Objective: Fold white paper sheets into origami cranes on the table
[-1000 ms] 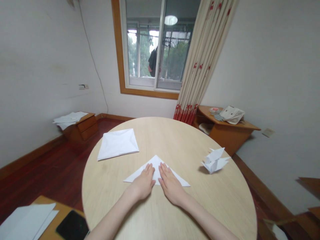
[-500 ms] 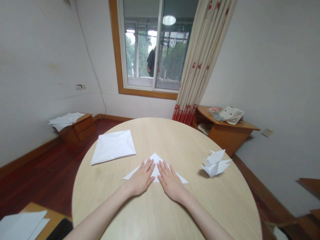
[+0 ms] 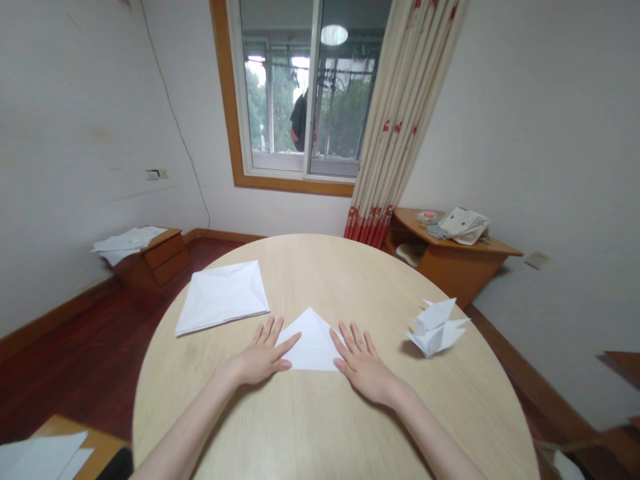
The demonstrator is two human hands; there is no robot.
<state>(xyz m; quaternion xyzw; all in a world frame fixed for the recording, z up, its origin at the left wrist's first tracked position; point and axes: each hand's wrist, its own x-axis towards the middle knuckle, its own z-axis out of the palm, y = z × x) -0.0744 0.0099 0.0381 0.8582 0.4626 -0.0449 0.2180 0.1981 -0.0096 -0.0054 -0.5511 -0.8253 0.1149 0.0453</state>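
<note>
A white paper folded into a triangle (image 3: 311,340) lies flat on the round wooden table (image 3: 325,413), its point facing away from me. My left hand (image 3: 263,353) rests flat on the triangle's left corner, fingers spread. On the right corner, my right hand (image 3: 364,363) lies flat as well with its fingers apart. Both hands press the paper against the table and hold nothing.
A stack of white sheets (image 3: 223,297) lies on the table at the left. Folded paper figures (image 3: 436,327) sit at the right. A low cabinet with papers (image 3: 135,243) stands by the left wall, a wooden side table (image 3: 450,250) by the curtain.
My hands have slid apart from the middle of the triangle toward its left and right corners, exposing the centre of the paper.
</note>
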